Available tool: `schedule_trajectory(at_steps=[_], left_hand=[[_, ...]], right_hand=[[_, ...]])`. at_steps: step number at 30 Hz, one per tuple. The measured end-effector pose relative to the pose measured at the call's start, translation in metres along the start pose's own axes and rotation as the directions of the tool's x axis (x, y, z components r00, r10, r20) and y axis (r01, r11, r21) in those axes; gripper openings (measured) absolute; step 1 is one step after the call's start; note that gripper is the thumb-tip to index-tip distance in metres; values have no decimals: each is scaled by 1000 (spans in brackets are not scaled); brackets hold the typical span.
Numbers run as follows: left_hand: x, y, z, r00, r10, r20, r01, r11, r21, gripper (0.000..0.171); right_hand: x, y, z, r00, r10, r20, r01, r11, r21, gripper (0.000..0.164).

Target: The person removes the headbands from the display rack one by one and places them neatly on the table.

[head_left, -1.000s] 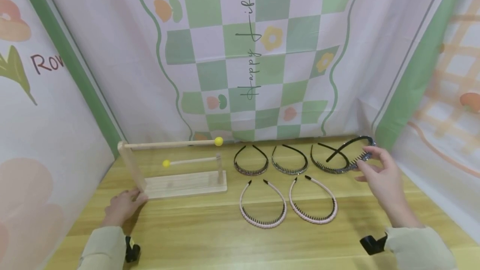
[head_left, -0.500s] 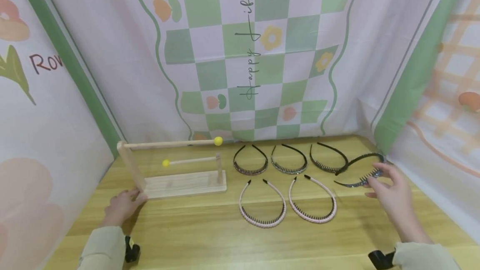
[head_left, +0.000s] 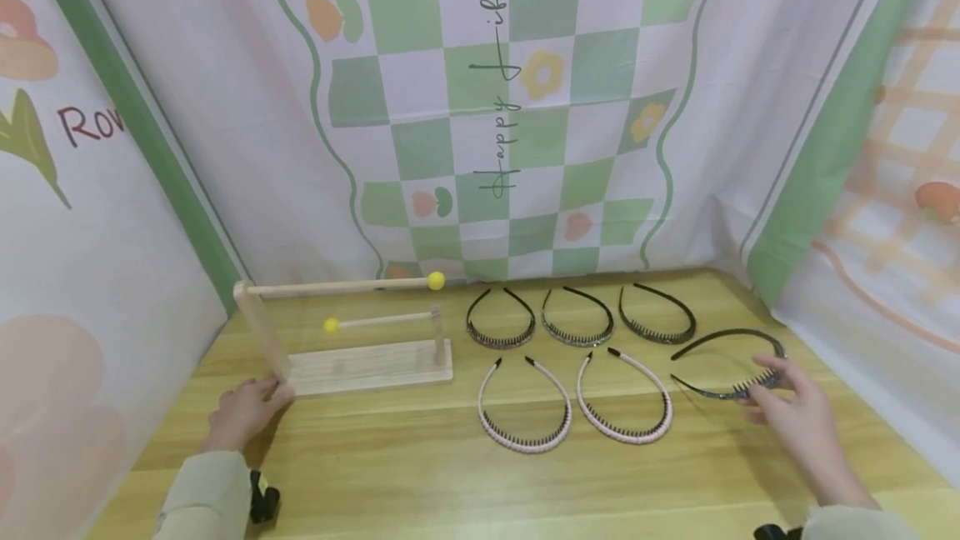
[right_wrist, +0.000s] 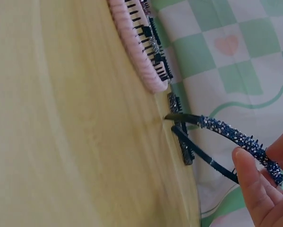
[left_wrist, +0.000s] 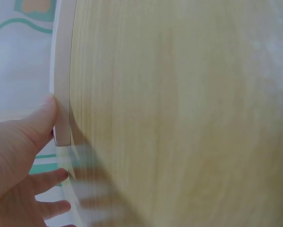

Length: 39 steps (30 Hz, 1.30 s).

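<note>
My right hand [head_left: 798, 419] pinches a dark headband [head_left: 731, 332] between thumb and fingers, at the right of the table. Blue and silver glitter covers its band [right_wrist: 231, 133], and its tips point left. My left hand [head_left: 247, 415] grips the left end of a wooden stand [head_left: 371, 369], low by the upright, with the thumb [left_wrist: 43, 118] on the base's edge. The stand's upper dowel [head_left: 345, 287] and lower dowel [head_left: 386, 321] each end in a yellow ball. Both dowels carry nothing.
Three dark, toothed headbands, including the left [head_left: 501, 340], middle [head_left: 579, 338] and right one [head_left: 663, 336], lie along the back. Two pink headbands, the left [head_left: 528, 446] and right one [head_left: 633, 438], lie in front. A patterned curtain [head_left: 510, 148] hangs behind the table.
My right hand has moved right and toward me with the dark headband, which has come away from overlapping the right back one and lowered. My left hand has stayed on the stand.
</note>
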State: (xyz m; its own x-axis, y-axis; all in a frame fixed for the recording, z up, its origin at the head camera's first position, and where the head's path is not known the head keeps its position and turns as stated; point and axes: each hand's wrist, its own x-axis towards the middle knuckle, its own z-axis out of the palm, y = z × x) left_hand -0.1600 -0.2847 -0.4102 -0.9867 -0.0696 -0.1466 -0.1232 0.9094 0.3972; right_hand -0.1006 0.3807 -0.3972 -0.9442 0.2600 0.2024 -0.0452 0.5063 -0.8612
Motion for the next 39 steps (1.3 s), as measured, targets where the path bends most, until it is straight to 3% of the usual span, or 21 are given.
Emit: schedule_trajectory(at_steps=[9, 15, 19, 32, 39], left_hand=[[-1, 1, 1, 1000, 6, -18, -6, 1000, 5, 66], [0, 1, 0, 1000, 4, -5, -4, 1000, 8, 68], [0, 0, -1, 1000, 8, -3, -8, 1000, 10, 68], [1, -1, 0, 1000, 7, -1, -7, 1000, 10, 69], [1, -1, 0, 1000, 7, 3, -7, 1000, 4, 69]], right_hand=[[-5, 11, -10, 986, 98, 137, -83, 991, -109, 47], [-6, 14, -10, 940, 194, 281, -131, 965, -227, 34], [-7, 16, -7, 915, 218, 338, -139, 960, -242, 26], [-3, 15, 2, 882, 235, 409, -157, 964, -214, 19], [-2, 12, 5, 878, 253, 406, -166, 957, -237, 18]])
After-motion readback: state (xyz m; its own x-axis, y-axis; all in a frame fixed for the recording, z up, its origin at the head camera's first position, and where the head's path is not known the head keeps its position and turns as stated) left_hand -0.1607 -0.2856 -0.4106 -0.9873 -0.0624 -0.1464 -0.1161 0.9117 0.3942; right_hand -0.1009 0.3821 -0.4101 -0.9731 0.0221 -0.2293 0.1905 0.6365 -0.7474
